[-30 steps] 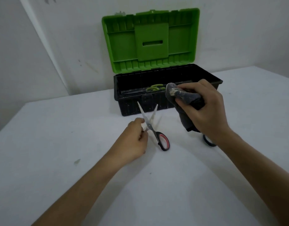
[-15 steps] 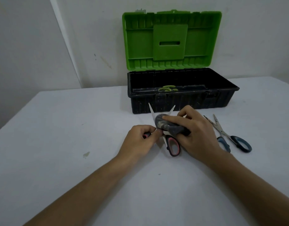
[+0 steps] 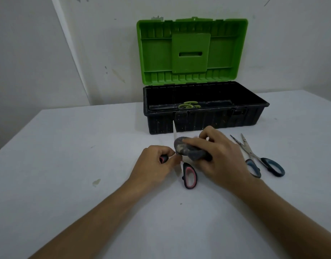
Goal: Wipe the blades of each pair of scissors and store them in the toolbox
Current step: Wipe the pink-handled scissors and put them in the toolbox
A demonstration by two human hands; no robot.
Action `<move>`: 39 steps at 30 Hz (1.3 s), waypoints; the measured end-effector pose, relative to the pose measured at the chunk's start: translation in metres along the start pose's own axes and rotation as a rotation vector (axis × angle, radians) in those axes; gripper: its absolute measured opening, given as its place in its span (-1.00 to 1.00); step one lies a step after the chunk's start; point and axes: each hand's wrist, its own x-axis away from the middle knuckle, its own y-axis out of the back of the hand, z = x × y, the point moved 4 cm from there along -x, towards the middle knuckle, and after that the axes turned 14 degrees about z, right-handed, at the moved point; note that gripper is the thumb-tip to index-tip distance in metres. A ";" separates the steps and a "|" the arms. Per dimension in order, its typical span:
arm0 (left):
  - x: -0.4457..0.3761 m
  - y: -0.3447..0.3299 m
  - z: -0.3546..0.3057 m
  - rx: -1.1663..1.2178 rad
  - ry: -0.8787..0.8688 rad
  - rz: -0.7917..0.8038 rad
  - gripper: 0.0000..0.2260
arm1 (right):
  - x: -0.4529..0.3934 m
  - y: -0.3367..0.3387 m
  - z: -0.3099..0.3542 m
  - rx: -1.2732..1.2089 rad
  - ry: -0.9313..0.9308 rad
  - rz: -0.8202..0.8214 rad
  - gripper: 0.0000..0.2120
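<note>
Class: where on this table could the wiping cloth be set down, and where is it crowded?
Free: bare white table left of the left hand, and the near strip. Crowded: between black toolbox and hands, beside the blue-handled scissors.

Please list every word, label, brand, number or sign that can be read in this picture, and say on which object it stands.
None can be read. The toolbox, its green lid, the red-handled scissors, the blue-handled scissors and the cloth show no legible text.
</note>
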 end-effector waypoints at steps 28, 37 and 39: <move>-0.001 0.002 0.009 0.077 0.011 0.052 -0.79 | -0.005 0.001 -0.011 -0.168 -0.105 -0.006 -0.68; -0.002 0.006 0.012 0.105 0.015 0.041 -0.82 | -0.003 -0.006 -0.002 -0.208 -0.054 0.167 -0.71; -0.001 0.008 0.011 0.108 0.001 0.026 -0.83 | -0.007 -0.005 -0.012 -0.143 -0.116 0.118 -0.69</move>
